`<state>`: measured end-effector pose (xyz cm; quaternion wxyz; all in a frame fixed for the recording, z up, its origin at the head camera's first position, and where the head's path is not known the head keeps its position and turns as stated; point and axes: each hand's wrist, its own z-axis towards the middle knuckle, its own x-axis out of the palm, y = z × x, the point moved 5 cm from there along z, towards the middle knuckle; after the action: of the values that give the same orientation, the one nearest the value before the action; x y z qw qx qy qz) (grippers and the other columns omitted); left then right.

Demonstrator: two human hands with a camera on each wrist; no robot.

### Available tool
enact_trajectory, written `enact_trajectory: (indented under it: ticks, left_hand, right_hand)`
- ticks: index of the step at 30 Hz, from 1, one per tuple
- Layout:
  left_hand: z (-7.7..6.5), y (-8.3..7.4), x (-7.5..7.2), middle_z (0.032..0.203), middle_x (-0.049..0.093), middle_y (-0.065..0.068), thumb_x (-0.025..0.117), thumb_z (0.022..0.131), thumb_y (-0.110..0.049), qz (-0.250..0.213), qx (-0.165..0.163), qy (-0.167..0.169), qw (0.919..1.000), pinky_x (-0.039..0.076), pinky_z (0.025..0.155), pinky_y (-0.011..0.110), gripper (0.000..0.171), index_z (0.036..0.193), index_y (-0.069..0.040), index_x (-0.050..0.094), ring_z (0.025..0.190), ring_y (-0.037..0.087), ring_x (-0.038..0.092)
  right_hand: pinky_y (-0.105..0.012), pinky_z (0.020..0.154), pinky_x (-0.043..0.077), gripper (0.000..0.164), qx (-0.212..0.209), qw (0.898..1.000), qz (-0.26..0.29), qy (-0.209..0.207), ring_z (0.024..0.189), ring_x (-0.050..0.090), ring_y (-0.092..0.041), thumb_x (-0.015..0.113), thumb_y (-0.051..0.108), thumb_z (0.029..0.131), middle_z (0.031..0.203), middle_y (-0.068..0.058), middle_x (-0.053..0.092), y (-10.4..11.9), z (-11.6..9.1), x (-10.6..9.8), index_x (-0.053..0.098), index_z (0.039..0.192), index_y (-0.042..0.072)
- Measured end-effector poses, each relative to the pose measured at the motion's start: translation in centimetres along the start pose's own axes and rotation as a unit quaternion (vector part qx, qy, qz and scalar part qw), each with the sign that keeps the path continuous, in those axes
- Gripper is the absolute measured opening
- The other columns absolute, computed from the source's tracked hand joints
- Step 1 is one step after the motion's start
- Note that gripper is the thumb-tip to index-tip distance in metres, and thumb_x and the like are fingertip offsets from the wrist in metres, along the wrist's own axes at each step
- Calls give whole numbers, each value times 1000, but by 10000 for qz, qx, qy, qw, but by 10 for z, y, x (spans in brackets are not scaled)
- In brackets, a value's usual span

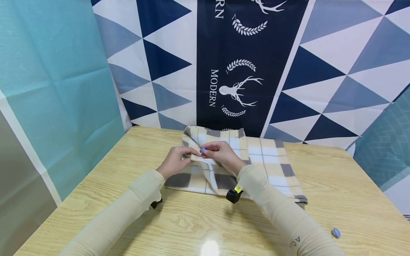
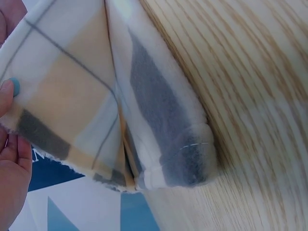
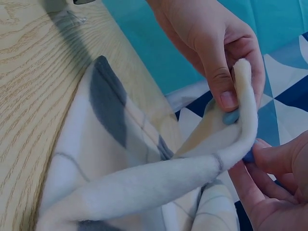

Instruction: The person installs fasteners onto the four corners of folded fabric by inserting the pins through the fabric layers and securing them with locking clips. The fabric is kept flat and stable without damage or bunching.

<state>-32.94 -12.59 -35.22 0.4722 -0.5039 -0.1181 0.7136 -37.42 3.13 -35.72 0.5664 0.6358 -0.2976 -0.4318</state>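
Note:
A plaid fleece blanket point(image 1: 269, 156) in white, beige and grey lies folded on the table. My left hand point(image 1: 177, 161) pinches a raised edge of it. In the right wrist view, the thumb of the left hand point(image 3: 226, 62) lies against a small light-blue knob point(image 3: 231, 118) on the cloth's inner side. My right hand point(image 1: 223, 153) pinches a small round blue button-like piece point(image 1: 203, 150) at the other side of that edge. In the right wrist view, the fingers of the right hand point(image 3: 279, 183) partly hide this darker blue piece point(image 3: 249, 156).
Another small blue button-like piece point(image 1: 335, 233) lies on the wooden table point(image 1: 179, 220) at the front right, beyond the right forearm. Behind the table hangs a patterned curtain point(image 1: 173, 71), and a teal cloth point(image 1: 57, 89) hangs at the left.

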Motion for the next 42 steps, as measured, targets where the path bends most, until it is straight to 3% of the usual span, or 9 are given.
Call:
enact_trajectory:
  ticks: [9,23,35,42]
  left_hand:
    - [0,4,0,102,75,7,66,85,1,92,-150,40,9998,56,87,38,19,96,-10,75,98,21,67]
    - [0,3,1,101,75,7,66,85,2,79,-52,16,10000,56,87,38,18,96,-9,75,100,22,68]
    - [-3,4,2,102,75,6,67,86,-1,66,-249,79,9996,55,87,34,18,97,-11,76,99,20,67]
    - [-1,2,3,103,75,8,66,86,0,91,-93,32,9999,55,87,34,18,97,-10,76,99,22,68]
  right_hand:
    - [-22,80,58,31,-41,10000,-62,16,79,69,-3,57,-1,93,116,-27,66,-2,4,1,59,123,-10]
    - [-24,84,58,34,96,9999,-45,-19,83,70,-4,59,2,93,117,-23,68,-7,3,-1,58,125,-8]
    - [-28,89,57,35,126,9999,16,29,82,70,-3,57,1,93,118,-26,66,-9,0,1,56,127,-9]
    - [-23,84,57,31,206,9996,-166,-120,85,69,-4,60,4,93,114,-18,70,-10,0,-1,62,123,-3]
